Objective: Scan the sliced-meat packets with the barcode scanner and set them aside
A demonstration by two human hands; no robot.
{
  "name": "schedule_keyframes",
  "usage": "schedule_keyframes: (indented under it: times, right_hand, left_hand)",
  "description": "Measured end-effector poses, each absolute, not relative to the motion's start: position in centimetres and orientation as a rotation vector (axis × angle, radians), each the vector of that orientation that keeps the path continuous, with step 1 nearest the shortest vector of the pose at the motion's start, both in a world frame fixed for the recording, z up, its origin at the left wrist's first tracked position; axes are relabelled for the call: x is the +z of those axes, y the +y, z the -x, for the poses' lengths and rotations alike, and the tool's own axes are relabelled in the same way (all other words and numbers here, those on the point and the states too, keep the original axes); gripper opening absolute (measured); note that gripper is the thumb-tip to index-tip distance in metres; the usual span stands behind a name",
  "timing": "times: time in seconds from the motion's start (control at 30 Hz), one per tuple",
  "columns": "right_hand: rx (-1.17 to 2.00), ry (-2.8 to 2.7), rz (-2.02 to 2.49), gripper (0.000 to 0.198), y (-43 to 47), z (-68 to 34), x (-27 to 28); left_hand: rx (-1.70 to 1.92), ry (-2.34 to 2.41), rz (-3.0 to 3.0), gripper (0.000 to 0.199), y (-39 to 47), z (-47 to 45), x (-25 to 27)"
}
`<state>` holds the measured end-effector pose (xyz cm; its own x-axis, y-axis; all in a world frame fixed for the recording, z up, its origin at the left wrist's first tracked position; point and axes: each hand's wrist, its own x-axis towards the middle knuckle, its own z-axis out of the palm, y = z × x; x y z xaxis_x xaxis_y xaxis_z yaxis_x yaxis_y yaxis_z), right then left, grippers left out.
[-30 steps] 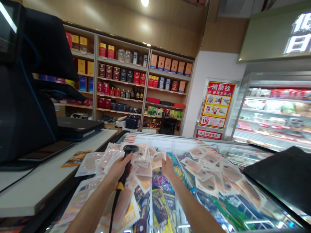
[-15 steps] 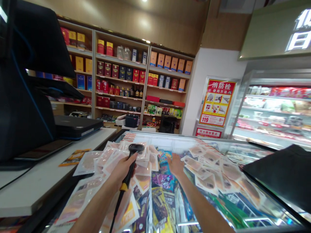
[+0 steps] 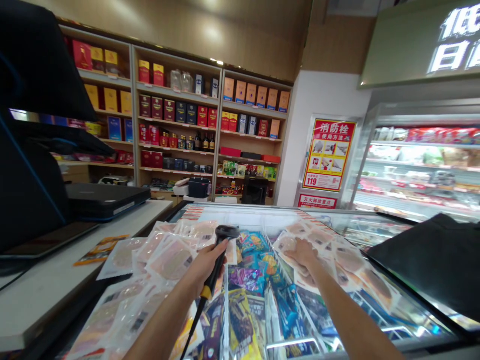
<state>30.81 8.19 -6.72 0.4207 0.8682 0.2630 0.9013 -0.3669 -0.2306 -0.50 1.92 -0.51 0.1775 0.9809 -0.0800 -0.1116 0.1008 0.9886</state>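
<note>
My left hand (image 3: 210,262) is wrapped round the handle of a black barcode scanner (image 3: 213,272) with a yellow band and a trailing cable. It is over the left pile of flat, clear-wrapped packets (image 3: 170,260), which bear barcode labels. On the right, my right hand (image 3: 305,254) lies palm down on another spread of similar packets (image 3: 347,257). Its fingers reach out over the nearest packet and touch it, with no packet lifted. Both piles lie on top of a glass-topped chest freezer (image 3: 240,212). Blue, purple and yellow snack wrappers (image 3: 245,280) show between them.
At left a white counter (image 3: 37,305) carries a black laptop-like case (image 3: 108,197), a screen unit (image 3: 33,65) and an orange packet (image 3: 101,250). A dark bag-like object (image 3: 431,265) rests at right. Shelves of boxes (image 3: 176,110) stand behind; a chilled display (image 3: 420,170) is at far right.
My right hand has moved right, from above the coloured wrappers onto the right pile of packets. The scanner in my left hand has shifted slightly right as the view turned left.
</note>
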Motion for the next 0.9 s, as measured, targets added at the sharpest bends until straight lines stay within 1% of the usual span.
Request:
schedule_keyframes:
  times: [0.13,0.23,0.4,0.5,0.6,0.9]
  right_hand:
    - [-0.118,-1.430,2.200,0.036,8.3,-29.7,-5.9]
    - [-0.042,-1.278,1.953,0.028,8.5,-28.2,-6.2]
    - [0.299,-0.909,1.518,0.034,8.7,-25.3,-7.7]
    - [0.418,-0.808,1.396,0.038,8.5,-24.3,-8.1]
    - [0.451,-0.781,1.393,0.038,8.2,-24.2,-8.2]
    - [0.403,-0.906,1.564,0.040,8.1,-24.4,-8.0]
  left_hand:
    - [1.045,1.009,-1.157,0.036,2.0,-0.7,-0.4]
    - [1.017,0.962,-1.176,0.036,1.8,-1.8,-0.2]
    - [0.994,0.891,-1.188,0.035,1.3,-3.2,0.2]
    - [0.994,0.869,-1.187,0.035,1.2,-3.2,0.3]
    - [0.998,0.867,-1.179,0.035,1.2,-2.8,0.3]
    - [0.957,0.818,-1.170,0.035,0.8,-2.5,0.8]
